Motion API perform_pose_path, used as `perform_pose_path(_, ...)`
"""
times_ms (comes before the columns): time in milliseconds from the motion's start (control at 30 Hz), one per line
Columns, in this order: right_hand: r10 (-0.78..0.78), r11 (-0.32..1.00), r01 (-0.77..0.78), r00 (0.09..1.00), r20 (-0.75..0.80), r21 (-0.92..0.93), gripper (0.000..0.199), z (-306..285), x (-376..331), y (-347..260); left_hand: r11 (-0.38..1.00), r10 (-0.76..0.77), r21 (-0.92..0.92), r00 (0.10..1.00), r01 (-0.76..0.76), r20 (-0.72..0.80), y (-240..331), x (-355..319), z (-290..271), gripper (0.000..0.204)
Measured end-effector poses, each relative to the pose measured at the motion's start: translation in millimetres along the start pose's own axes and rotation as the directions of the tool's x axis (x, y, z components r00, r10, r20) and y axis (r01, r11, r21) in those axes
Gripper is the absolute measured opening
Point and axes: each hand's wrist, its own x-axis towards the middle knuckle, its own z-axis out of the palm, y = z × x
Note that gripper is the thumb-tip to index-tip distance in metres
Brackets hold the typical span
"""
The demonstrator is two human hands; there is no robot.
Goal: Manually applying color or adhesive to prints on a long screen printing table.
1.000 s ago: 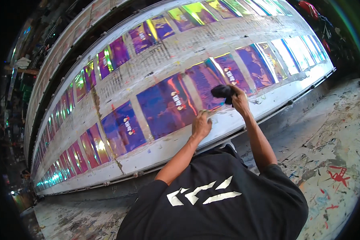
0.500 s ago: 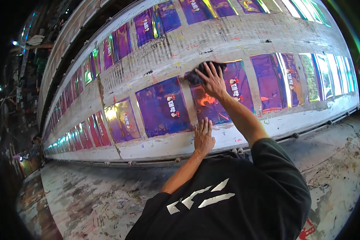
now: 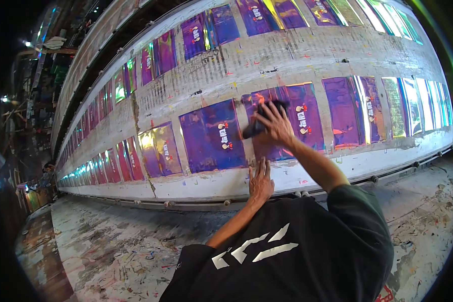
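While the right hand is lying with spread fingers over a bunched black cloth, pressing it onto a shiny purple sheet, the left hand is resting flat at that sheet's lower edge, fingers straight and seemingly gripping nothing. The hands are working apart. The sheet is lying in the near row on a long table, between a bluish sheet and another purple sheet. Uneven pressure could be leaving creases or trapped air in the film; with too light a left hand, the dragging cloth could be pulling it askew. Beyond, a second row of sheets is running along the table.
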Motion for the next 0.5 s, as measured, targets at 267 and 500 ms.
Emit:
perform_pose_path(267, 0.084, 0.996, -0.083, 0.996, -0.016, 0.041, 0.073, 15, -29, -63, 0.873, -0.187, -0.480, 0.967, 0.083, -0.171, -34, -7, 9, 0.041)
perform_pose_path(500, -0.056, 0.996, 0.046, 0.991, 0.123, 0.080, 0.059, 6, -170, -76, 0.777, -0.456, -0.625, 0.747, 0.070, -0.483, -36, 15, 15, 0.017)
